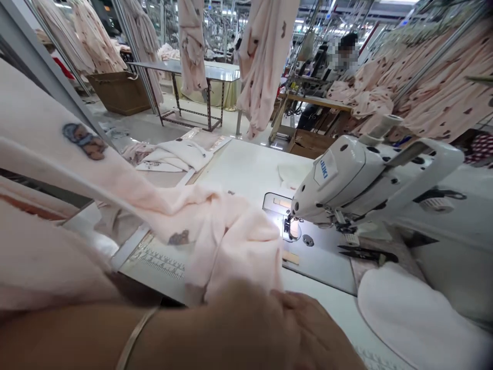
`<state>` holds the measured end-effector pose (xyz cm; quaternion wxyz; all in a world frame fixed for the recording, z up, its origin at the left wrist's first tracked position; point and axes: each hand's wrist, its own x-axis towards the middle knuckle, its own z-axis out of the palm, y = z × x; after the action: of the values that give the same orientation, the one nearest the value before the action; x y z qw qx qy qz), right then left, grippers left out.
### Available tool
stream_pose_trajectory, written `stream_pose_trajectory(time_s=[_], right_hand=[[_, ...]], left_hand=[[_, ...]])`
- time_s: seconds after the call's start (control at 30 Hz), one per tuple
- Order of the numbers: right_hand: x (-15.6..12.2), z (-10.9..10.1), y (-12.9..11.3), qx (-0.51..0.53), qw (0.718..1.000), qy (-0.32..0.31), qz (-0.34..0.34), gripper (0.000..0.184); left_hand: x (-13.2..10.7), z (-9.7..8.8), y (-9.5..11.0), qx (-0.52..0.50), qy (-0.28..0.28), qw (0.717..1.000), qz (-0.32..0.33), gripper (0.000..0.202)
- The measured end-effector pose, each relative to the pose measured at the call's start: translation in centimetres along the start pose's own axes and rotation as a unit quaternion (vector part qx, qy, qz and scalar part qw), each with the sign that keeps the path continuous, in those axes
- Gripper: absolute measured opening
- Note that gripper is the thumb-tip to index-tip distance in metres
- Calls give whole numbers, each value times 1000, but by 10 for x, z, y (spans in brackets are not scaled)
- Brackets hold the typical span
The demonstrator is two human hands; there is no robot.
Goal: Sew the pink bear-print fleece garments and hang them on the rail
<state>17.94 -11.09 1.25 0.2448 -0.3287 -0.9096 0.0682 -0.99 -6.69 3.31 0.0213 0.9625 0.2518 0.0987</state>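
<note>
Lying against bunched, soft pink fleece, the left hand has a grip I cannot tell.

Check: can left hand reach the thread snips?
Probably yes: the left hand is close to the black thread snips, with only white table between; the Juki sewing machine head stands clear.

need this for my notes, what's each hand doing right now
Left hand: looks open, fingers spread at the edge of the bunched pink fabric, no clear grip.
Right hand: not in view.
</note>
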Motion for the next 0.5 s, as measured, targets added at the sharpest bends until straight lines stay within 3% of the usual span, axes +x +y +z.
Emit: stream_pose_trajectory(time_s=[0.1,0.13,0.2,0.23,0.3,0.4,0.5], right_hand=[[-11,-2,-11,47,998,-28,-29,13],[-15,-4,-13,54,998,-22,-21,16],[-23,-7,-14,31,997,20,70,14],[-26,-7,-15,7,990,35,140,10],[-28,-6,-17,-23,968,39,248,20],[-22,-3,-23,25,953,28,301,38],[-13,-6,-31,155,931,19,330,39]], left_hand=[[30,-13,-41,31,-9,999,-20,23],[39,-13,-53,31,-29,999,-9,18],[47,-12,-66,-1,-67,997,29,4],[46,-13,-67,-35,-77,995,48,7],[39,-19,-59,-116,-70,989,53,13],[22,-41,-43,-209,-23,978,17,15],[10,-64,-39,-215,8,977,6,23]])
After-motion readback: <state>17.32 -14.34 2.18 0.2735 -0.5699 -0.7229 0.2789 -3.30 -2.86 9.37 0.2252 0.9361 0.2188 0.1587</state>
